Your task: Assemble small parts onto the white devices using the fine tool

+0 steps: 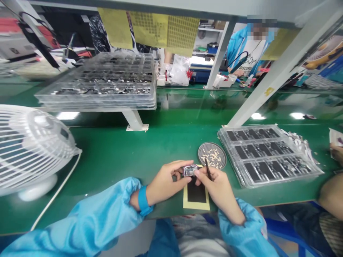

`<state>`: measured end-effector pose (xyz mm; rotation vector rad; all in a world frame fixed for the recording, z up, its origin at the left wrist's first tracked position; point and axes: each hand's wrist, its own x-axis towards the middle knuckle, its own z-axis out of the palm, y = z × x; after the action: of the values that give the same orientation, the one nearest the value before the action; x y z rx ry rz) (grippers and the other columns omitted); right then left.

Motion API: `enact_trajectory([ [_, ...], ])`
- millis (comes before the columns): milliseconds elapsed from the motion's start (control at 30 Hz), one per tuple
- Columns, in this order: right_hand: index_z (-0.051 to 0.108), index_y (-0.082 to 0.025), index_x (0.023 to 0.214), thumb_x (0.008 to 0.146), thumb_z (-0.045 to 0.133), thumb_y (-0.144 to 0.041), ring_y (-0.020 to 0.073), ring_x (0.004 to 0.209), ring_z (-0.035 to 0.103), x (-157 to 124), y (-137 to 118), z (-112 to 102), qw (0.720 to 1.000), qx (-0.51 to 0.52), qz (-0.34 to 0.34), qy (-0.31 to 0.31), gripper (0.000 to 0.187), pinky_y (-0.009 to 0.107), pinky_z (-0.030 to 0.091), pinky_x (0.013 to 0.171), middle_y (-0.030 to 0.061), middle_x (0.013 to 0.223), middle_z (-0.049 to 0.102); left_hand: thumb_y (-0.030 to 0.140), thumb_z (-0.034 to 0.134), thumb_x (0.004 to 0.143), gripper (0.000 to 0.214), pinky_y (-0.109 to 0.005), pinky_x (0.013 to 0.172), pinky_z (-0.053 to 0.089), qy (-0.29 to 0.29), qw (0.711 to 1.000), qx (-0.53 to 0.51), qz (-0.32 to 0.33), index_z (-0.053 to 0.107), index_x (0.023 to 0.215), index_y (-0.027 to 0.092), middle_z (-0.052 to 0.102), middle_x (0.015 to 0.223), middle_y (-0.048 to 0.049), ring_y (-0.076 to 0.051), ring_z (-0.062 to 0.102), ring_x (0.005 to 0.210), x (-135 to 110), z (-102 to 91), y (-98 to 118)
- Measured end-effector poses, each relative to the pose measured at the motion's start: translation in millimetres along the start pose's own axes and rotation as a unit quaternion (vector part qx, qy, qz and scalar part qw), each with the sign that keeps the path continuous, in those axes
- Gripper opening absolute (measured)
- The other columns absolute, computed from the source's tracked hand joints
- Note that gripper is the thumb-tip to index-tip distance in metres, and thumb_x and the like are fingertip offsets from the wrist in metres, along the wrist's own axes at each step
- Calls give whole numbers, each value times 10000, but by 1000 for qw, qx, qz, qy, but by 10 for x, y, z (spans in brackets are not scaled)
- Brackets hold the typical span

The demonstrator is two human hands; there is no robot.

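A small silvery electronic part (189, 170) is held up over the bench, its inner side facing me. Fingers and thumb of my left hand (167, 180) close around its left side. My right hand (218, 184) has its thumb and finger at the part's right edge, and a dark, thin tool like tweezers (207, 168) stands up out of the same hand. Beneath both hands lies a yellow-edged sheet with a black middle (197, 192). Just beyond my right hand sits a round grey dish (199, 150) with many tiny pale pieces in it.
Clear trays (242, 175) of dark-screened parts lie to the right. A white fan (34, 142) stands at left, its cable on the bench. Stacked clear trays (102, 96) rest on a raised shelf. A slanting white post (262, 82) rises at right. A person (249, 53) works across the bench.
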<state>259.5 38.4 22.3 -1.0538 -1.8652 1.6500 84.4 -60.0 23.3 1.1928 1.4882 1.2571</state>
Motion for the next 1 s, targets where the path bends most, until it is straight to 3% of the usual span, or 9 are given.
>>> enact_trajectory([
  [133, 668, -152, 734, 865, 689, -511, 138, 612, 570, 22, -3, 27, 1000, 8, 2, -2, 383, 246, 409, 612, 32, 651, 674, 305, 680, 884, 402, -254, 695, 520, 24, 996, 81, 35, 658, 1285, 285, 668, 1238, -46, -142, 615, 789, -10, -11, 30],
  [367, 646, -155, 732, 861, 688, -506, 156, 632, 588, 47, -8, 78, 1000, 25, 0, 3, 376, 268, 448, 640, 42, 653, 658, 330, 647, 920, 375, -304, 812, 567, 39, 990, 117, 71, 663, 1291, 275, 653, 1316, -62, -204, 674, 955, -35, -32, 75],
  [500, 614, -164, 908, 812, 747, -460, 131, 628, 537, 16, -13, 135, 997, 33, -29, 56, 339, 247, 428, 585, 25, 760, 630, 323, 731, 855, 405, -321, 857, 578, 38, 999, 6, -1, 691, 1248, 232, 700, 1230, -75, -224, 692, 986, -12, -19, 65],
  [633, 596, -170, 1031, 814, 754, -418, 113, 623, 503, 3, -15, 152, 997, 48, -43, 41, 365, 232, 398, 545, 24, 844, 619, 317, 799, 793, 510, -370, 974, 556, 9, 989, -137, -60, 667, 1263, 170, 714, 1200, -102, -253, 685, 1076, 1, -1, 20],
  [1000, 623, -180, 1039, 806, 776, -429, 173, 773, 618, 40, 22, 163, 993, 108, -46, 22, 374, 271, 529, 679, 56, 904, 653, 303, 838, 760, 533, -394, 965, 583, 4, 979, -194, -67, 671, 1240, 145, 712, 1196, -126, -263, 701, 1055, 0, 17, 8],
])
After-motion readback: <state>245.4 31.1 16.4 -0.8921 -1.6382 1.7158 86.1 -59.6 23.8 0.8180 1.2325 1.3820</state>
